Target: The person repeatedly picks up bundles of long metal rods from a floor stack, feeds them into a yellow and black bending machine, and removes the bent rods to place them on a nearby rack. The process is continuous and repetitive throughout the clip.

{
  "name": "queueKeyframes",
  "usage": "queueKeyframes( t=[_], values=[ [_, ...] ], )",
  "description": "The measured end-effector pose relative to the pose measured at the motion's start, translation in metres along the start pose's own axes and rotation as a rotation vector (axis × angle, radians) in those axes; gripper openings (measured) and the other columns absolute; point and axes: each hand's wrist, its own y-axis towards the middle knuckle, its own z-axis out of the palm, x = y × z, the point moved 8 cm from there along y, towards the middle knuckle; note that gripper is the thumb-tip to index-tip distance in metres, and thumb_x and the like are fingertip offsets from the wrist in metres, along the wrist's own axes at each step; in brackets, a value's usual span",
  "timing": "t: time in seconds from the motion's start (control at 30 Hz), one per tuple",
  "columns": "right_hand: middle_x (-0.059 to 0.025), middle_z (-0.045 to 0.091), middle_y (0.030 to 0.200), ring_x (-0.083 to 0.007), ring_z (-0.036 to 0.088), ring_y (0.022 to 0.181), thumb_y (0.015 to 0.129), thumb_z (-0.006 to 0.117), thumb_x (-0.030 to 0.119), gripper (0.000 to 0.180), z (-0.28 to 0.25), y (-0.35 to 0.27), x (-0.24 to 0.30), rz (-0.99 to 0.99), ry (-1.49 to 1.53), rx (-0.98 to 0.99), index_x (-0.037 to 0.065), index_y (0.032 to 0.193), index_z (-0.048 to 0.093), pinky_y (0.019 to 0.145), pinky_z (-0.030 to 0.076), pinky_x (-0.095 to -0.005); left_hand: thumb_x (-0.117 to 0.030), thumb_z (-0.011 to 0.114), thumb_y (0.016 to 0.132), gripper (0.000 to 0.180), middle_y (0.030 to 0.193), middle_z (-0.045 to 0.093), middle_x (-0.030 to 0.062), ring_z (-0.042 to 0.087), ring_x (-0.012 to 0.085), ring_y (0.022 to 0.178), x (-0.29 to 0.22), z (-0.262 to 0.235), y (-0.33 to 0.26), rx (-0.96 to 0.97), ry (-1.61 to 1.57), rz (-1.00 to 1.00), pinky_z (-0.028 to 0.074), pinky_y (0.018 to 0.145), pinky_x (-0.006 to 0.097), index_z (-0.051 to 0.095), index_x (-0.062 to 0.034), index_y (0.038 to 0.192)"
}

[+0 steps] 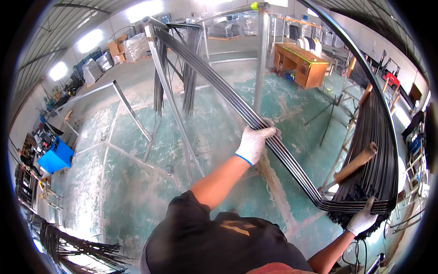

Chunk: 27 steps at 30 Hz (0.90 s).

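Note:
A bundle of long, shiny black metal rods (294, 165) slants across the view from the rack at the upper left to the lower right, where the rods bend sharply. My left hand (255, 140), in a white glove with a blue cuff, is wrapped round the middle of the bundle. At the bent end, my right hand (363, 217), also in a white glove, closes on the same rods; some of its fingers are hidden. Just beyond that end hangs a dense mass of similar black rods (372, 137) beside a brown roll-shaped bar (357, 162).
A grey metal frame (166, 91) with hanging black rods (191, 68) stands ahead. To its left is a lower metal frame (130, 107). A wooden desk (299, 64) is farther back. A blue box (55, 155) stands at left; more dark rods (77, 246) lie lower left.

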Motion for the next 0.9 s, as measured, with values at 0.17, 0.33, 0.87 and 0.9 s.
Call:
queueKeyframes(
  t=[0.17, 0.33, 0.87, 0.9],
  values=[
    [-0.0132, 0.073, 0.099, -0.0215, 0.066, 0.087, 0.101, 0.069, 0.035, 0.045, 0.090, 0.019, 0.088, -0.129, 0.052, 0.077, -0.008, 0.113, 0.067, 0.087, 0.051, -0.0363, 0.002, 0.063, 0.087, 0.015, 0.088, 0.069, 0.0151, 0.071, 0.0303, 0.082, -0.026, -0.048, 0.071, -0.072, -0.114, 0.006, 0.060, 0.076, 0.044, 0.062, 0.0009, 0.102],
    [-0.0171, 0.074, 0.097, -0.0286, 0.072, 0.090, 0.101, 0.064, 0.031, 0.033, 0.209, 0.056, 0.236, -0.405, -0.069, 0.278, 0.000, 0.112, 0.069, 0.085, 0.053, -0.0403, 0.002, 0.061, 0.089, 0.008, 0.084, 0.068, 0.0154, 0.068, 0.0305, 0.077, -0.064, -0.116, 0.133, -0.235, -0.269, 0.073, 0.058, 0.076, 0.043, 0.062, 0.0004, 0.097],
    [-0.0135, 0.069, 0.085, -0.0316, 0.070, 0.083, 0.080, 0.078, 0.027, 0.029, 0.334, -0.134, 0.290, -1.001, 0.508, 0.842, 0.007, 0.099, 0.069, 0.074, 0.057, -0.0444, -0.030, 0.062, 0.101, 0.038, 0.109, 0.063, 0.0152, 0.060, 0.0258, 0.107, -0.102, -0.236, 0.129, -0.022, -0.065, 0.253, 0.046, 0.104, 0.042, 0.062, 0.0031, 0.120],
    [-0.0144, 0.069, 0.080, -0.0367, 0.070, 0.079, 0.079, 0.075, 0.026, 0.023, 0.346, -0.106, 0.216, -0.819, 0.269, 0.775, 0.008, 0.092, 0.068, 0.068, 0.057, -0.0472, -0.032, 0.063, 0.101, 0.036, 0.105, 0.065, 0.0123, 0.061, 0.0234, 0.103, -0.066, -0.236, 0.120, -0.062, 0.087, 0.235, 0.047, 0.097, 0.039, 0.064, 0.0011, 0.114]
  ],
)
